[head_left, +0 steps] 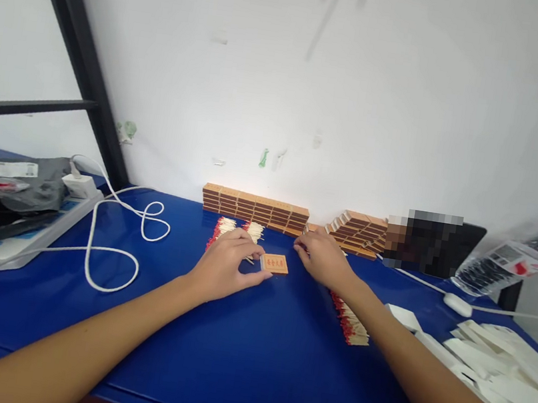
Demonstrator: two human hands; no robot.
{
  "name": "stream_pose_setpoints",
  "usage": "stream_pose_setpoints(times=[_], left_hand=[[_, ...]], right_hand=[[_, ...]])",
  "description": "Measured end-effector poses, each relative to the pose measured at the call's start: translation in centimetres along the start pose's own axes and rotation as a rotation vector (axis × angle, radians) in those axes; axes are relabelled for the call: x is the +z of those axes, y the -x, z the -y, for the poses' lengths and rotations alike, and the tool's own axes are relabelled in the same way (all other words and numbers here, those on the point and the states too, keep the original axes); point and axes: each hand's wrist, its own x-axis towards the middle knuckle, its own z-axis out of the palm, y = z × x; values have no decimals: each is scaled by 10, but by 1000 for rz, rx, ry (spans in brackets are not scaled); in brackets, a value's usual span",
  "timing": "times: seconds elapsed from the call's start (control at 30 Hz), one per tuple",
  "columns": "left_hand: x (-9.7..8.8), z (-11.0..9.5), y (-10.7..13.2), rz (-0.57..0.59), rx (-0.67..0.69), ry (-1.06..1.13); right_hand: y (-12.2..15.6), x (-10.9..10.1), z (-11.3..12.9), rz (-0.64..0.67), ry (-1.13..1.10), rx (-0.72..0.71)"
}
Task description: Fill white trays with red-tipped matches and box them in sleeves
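Note:
My left hand (pixel 227 262) grips an orange matchbox (pixel 274 263) between thumb and fingers, its printed face turned up. Just behind that hand lie two piles of red-tipped matches (pixel 225 224), partly covered by it. My right hand (pixel 320 255) is to the right of the box, its fingers curled down near the tabletop by a low matchbox (pixel 314 228); whatever they hold, if anything, is hidden. Under my right forearm a further pile of matches (pixel 349 321) shows in part. A long row of stacked matchboxes (pixel 254 208) stands along the wall, with a stepped stack (pixel 358 230) further right.
The blue table (pixel 224 363) meets a white wall. At left are a white cable (pixel 91 242), a power strip (pixel 41 235) and a grey plastic bag (pixel 44 178). White paper pieces (pixel 501 371), a plastic bottle (pixel 507 264) and a dark, partly blurred object (pixel 464 247) are at right.

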Motion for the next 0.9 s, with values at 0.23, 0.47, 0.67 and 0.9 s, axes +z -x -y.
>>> stream_pose_setpoints(times=[0.23, 0.47, 0.67, 0.9], left_hand=[[1, -5, -1, -3, 55, -25], [1, -3, 0, -20, 43, -24], [3, -2, 1, -19, 45, -24], [-25, 16, -14, -71, -47, -161]], right_hand=[[-29, 9, -11, 57, 77, 111], [-33, 19, -7, 50, 50, 166], [-37, 24, -3, 10, -70, 156], [-12, 3, 2, -122, -236, 150]])
